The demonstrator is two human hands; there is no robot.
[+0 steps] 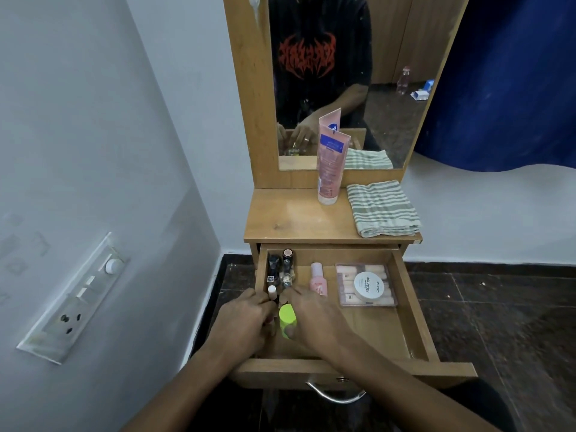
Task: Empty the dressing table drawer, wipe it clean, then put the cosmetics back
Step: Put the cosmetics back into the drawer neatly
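The drawer (414,310) stands pulled out toward the person, its long axis running left to right. At its left end small bottles (282,266) stand upright in a cluster; a pink bottle (318,280) lies mid-drawer, cap pointing away, and a clear box (365,285) with a round white jar on top sits to the right. The left hand (246,319) is closed around a white-capped bottle (272,293). The right hand (314,316) pinches a lime-green bottle (287,319), seemingly upright. On the tabletop (290,219) a pink tube (331,163) stands cap-down beside a folded striped cloth (383,208).
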